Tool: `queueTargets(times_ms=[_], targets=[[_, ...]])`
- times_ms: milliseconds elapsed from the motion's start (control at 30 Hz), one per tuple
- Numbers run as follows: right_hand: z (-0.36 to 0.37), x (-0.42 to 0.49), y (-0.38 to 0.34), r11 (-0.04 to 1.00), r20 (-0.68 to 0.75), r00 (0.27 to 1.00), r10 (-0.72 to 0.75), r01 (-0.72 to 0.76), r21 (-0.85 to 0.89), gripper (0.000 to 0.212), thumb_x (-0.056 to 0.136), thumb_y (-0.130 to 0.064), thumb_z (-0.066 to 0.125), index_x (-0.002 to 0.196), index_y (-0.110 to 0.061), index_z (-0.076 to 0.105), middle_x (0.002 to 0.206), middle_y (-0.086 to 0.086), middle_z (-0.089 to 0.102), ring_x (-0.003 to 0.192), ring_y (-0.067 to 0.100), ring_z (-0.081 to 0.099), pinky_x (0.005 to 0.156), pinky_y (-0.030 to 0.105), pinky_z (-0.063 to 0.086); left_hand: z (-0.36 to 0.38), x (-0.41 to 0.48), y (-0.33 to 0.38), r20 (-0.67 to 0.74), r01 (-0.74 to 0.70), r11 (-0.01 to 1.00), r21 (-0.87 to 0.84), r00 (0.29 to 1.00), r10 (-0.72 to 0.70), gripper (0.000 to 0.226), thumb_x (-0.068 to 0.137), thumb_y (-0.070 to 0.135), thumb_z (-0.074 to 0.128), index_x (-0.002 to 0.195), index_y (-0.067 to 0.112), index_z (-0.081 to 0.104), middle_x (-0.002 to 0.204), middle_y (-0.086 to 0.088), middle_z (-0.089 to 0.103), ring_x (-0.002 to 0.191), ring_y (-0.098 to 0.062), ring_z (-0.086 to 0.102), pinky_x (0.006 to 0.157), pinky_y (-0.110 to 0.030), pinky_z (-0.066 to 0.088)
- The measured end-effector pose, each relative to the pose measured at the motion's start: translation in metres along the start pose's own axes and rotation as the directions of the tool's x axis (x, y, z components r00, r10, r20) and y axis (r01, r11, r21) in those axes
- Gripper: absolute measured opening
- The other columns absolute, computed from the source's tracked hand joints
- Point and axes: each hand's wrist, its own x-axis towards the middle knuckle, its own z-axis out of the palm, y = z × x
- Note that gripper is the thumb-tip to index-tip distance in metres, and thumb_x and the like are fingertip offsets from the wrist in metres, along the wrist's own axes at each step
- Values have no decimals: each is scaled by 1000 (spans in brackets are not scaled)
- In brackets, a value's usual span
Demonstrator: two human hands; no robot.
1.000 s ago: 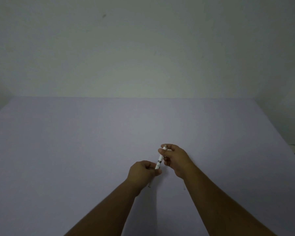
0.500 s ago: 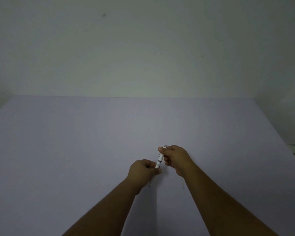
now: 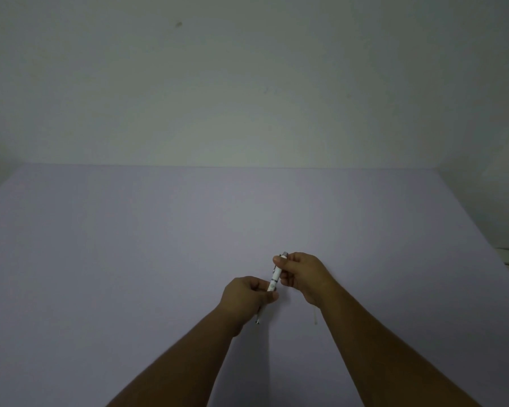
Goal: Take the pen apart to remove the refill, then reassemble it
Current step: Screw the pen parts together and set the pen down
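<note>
Gripping both ends of a white pen (image 3: 276, 276), a person works it between two hands just above a pale lilac table (image 3: 130, 259).

The left hand (image 3: 247, 295) is closed around the near, lower half of the pen, whose tip pokes out below the fist; the right hand (image 3: 301, 276) pinches the far, upper half by the silver cap end. The pen slants up and away, with a ring at mid-barrel bare between the two grips. It looks whole, so the step in hand is probably twisting the halves at that joint, though loosening or tightening cannot be told. A thin pale strip (image 3: 315, 317) shows just below the right wrist, possibly the refill. Next, the halves need a firm counter-twist while kept in line.
</note>
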Motion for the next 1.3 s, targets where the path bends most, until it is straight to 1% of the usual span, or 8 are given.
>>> queueTargets(times_ms=[333, 433, 500, 567, 667, 800, 1000, 1300], targets=[[3, 4, 3, 1000, 0, 1000, 7, -7, -26, 14, 83, -19, 67, 83, -5, 65, 72, 7, 65, 59, 13, 54, 60, 24, 52, -3, 4, -3, -8, 10, 1000, 1, 1000, -10, 7, 73, 20, 77, 72, 25, 71, 73, 2, 67, 67, -15, 57, 61, -26, 49], [4, 7, 5, 997, -80, 997, -22, 16, -80, 23, 84, -30, 65, 83, -7, 67, 73, 5, 63, 62, 14, 54, 65, 28, 55, -3, 7, -7, -40, 17, 1000, 5, 999, -17, 7, 74, 21, 76, 78, 23, 71, 75, 3, 66, 67, -13, 57, 60, -23, 47], [2, 11, 6, 983, -213, 975, -59, 19, -184, 26, 87, -34, 60, 84, -9, 66, 75, 5, 63, 64, 16, 56, 72, 35, 55, -2, 10, -11, -70, 23, 1000, -3, 997, -24, 8, 73, 21, 77, 79, 22, 71, 75, 3, 67, 67, -13, 57, 60, -24, 47], [-5, 14, 8, 897, -333, 933, -134, -28, -440, 24, 90, -28, 53, 89, -7, 65, 82, 9, 65, 71, 22, 60, 76, 38, 54, -1, 13, -16, -100, 32, 999, 0, 994, -32, 12, 73, 21, 77, 84, 19, 73, 74, 2, 66, 65, -13, 57, 59, -23, 47], [-17, 9, 14, 743, -377, 913, -158, -142, -655, 13, 87, -16, 47, 88, -8, 57, 86, 11, 60, 76, 22, 53, 67, 29, 42, 2, 16, -24, -170, 40, 998, 52, 985, -31, 19, 72, 22, 77, 89, 15, 74, 72, 3, 66, 65, -13, 58, 59, -24, 47], [-26, 2, 35, 717, -423, 900, -99, -231, -658, 11, 77, -13, 52, 85, -5, 50, 86, 12, 58, 73, 25, 55, 62, 28, 43, 9, 19, -32, -229, 48, 989, 142, 973, -14, 23, 73, 26, 76, 93, 16, 69, 79, 4, 64, 67, -9, 58, 49, -16, 47], [-16, -1, 56, 674, -400, 909, -117, -223, -705, 20, 81, -8, 52, 100, 0, 54, 103, 20, 64, 90, 35, 64, 71, 39, 57, 18, 22, -43, -290, 78, 977, 199, 957, -17, 15, 71, 32, 76, 80, 24, 67, 68, 9, 61, 72, -16, 63, 71, -39, 60], [10, 2, 63, 716, -352, 929, -112, -170, -677, 18, 80, -6, 52, 98, -8, 54, 99, 15, 64, 88, 33, 65, 74, 47, 58, 29, 25, -43, -311, 83, 983, 164, 950, -29, 15, 73, 31, 74, 77, 27, 60, 65, 17, 55, 64, -7, 59, 67, -38, 61]])
